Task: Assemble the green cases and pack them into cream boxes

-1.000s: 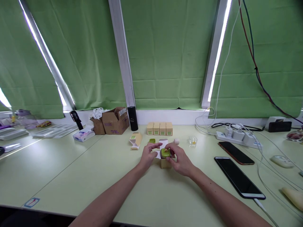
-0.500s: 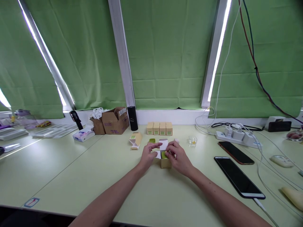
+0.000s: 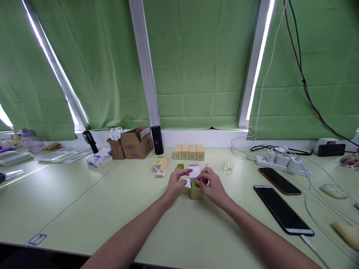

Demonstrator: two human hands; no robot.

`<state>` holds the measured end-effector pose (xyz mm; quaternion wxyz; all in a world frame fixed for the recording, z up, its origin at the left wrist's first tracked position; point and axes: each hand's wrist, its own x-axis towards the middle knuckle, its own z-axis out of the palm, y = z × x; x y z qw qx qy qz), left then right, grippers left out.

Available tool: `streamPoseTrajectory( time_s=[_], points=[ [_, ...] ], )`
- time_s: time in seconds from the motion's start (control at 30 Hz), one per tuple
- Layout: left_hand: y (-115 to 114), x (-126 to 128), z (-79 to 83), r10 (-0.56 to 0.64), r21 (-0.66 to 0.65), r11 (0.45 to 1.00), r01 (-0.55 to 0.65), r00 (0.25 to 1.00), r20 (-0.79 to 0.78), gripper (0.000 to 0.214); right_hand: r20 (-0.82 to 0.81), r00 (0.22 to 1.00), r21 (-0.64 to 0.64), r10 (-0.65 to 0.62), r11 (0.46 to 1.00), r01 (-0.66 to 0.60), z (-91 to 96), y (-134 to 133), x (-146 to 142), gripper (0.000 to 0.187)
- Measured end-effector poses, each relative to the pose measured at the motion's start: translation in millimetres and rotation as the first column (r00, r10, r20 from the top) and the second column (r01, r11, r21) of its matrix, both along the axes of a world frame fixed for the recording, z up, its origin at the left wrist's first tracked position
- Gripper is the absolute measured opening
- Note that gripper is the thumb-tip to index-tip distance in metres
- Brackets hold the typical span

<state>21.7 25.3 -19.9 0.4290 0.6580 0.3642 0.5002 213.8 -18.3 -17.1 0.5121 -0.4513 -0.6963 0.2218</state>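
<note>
A small kraft cardboard box (image 3: 196, 193) stands on the table with its white-lined flaps folded open. My right hand (image 3: 212, 186) reaches over its right side, finger and thumb closed on a small green item (image 3: 193, 184) in the box's mouth; the fingers partly hide it. To the left of the box is my left hand (image 3: 175, 184), thumb and forefinger apart, with the thumb at the white side flap (image 3: 188, 182). Behind my hands lie a green square piece (image 3: 180, 166) and a small pale piece (image 3: 209, 166), partly covered by my right hand.
Several closed kraft boxes (image 3: 189, 152) form a row at the back. An opened carton (image 3: 160, 166) lies left, near a black cylinder (image 3: 157, 140) and a brown cardboard box (image 3: 137, 143). Rightward are a clear dish (image 3: 228, 166), phones (image 3: 283, 209), cables and a power strip (image 3: 280, 164).
The green item sits slightly lower in the box, with my right fingers still on it. My left hand has barely moved.
</note>
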Motion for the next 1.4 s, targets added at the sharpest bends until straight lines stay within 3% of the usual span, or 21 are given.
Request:
streamPoseTrajectory(
  time_s=[0.47,0.67,0.83,1.07,1.4],
  points=[
    [-1,0,0.0,-0.008,0.0,1.0,0.008,1.0,-0.003,0.054,-0.023,1.0,0.02,-0.003,1.0,0.003,0.3,-1,0,0.013],
    [-3,0,1.0,-0.019,-0.013,1.0,0.019,1.0,0.021,0.051,-0.148,0.983,0.027,-0.113,0.993,0.118,-3.0,8,10,0.018],
    [-2,1,2.4,-0.009,-0.03,0.999,0.011,0.999,0.053,0.041,-0.283,0.938,-0.054,-0.199,0.98,0.192,-16.3,24,21,0.022],
    [-3,3,2.9,-0.005,-0.042,0.999,0.007,0.998,0.062,0.042,-0.407,0.888,-0.197,-0.213,0.97,0.142,-28.3,34,23,0.032],
    [-5,5,2.0,-0.042,-0.012,0.999,0.043,0.996,0.077,0.04,-0.461,0.869,-0.313,-0.179,0.949,0.029,-21.0,31,23,0.048]
  ],
)
